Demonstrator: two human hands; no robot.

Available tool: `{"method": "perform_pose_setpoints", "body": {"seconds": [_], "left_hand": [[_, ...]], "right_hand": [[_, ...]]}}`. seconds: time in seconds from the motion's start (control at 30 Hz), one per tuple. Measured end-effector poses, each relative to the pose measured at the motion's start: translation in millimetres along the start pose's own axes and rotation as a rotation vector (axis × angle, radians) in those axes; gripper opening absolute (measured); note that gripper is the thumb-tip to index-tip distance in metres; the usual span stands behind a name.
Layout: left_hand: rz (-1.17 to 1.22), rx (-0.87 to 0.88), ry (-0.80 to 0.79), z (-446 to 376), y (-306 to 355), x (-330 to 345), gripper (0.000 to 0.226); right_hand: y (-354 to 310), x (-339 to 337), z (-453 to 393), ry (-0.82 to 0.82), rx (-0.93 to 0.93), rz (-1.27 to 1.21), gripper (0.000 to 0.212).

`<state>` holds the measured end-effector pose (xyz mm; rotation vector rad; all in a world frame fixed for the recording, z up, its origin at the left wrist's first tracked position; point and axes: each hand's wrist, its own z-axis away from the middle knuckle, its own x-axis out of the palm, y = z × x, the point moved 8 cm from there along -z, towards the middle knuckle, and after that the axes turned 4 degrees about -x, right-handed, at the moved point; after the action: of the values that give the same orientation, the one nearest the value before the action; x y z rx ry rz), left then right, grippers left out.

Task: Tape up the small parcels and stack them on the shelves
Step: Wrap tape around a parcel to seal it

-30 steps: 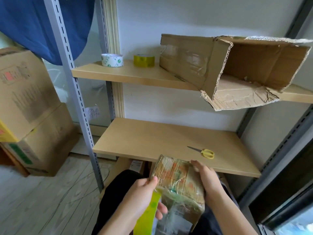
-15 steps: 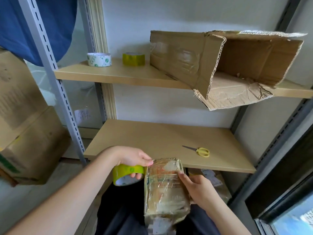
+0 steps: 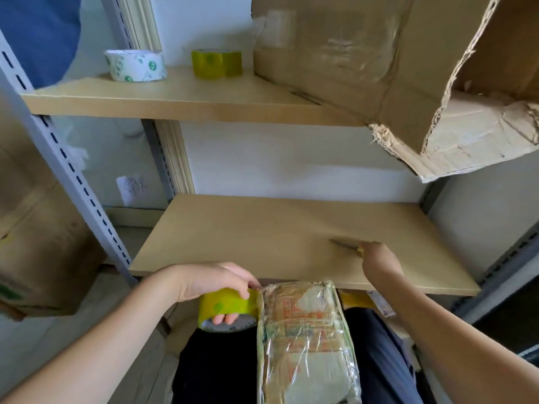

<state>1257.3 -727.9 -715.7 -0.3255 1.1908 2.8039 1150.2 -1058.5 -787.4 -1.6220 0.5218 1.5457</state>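
Now left hand [image 3: 213,282] grips tape roll [image 3: 226,306]; right hand [image 3: 379,260] apparently on scissors [image 3: 345,244].

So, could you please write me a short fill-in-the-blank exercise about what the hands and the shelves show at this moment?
1. The left hand holds a roll of ____ tape against the parcel.
2. The right hand reaches the scissors on the ____ shelf.
3. The upper shelf carries ____ tape rolls beside the torn box.

Missing words: yellow; lower; two
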Motion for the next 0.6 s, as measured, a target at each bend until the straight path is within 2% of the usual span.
{"method": "perform_pose_setpoints", "body": {"seconds": [0.13,0.27,0.33,0.4,0.5,0.6], "left_hand": [[-0.087,0.025,0.018,3,2,-8,0.036],[-0.120,-0.004,-0.001,4,2,-9,0.032],[-0.151,-0.031,0.012,4,3,-8,0.033],[-0.152,-0.053,0.015,2,1,-6,0.033],[-0.151,-0.104,0.032,-2,-7,-5,0.029],[-0.176,-0.158,0.059,-4,-15,-8,0.027]], "right_hand": [[7,-7,-22,0.053,-0.020,0.053,0.025],[-4,-14,-22,0.003,-0.065,0.329,0.014],[-13,-17,-18,-0.078,-0.041,0.344,0.012],[-27,-17,-9,-0.223,0.000,-0.040,0.025],[-71,-29,50,-0.446,0.012,-0.788,0.025],[-119,-50,129,-0.702,-0.117,-1.150,0.030]]}}
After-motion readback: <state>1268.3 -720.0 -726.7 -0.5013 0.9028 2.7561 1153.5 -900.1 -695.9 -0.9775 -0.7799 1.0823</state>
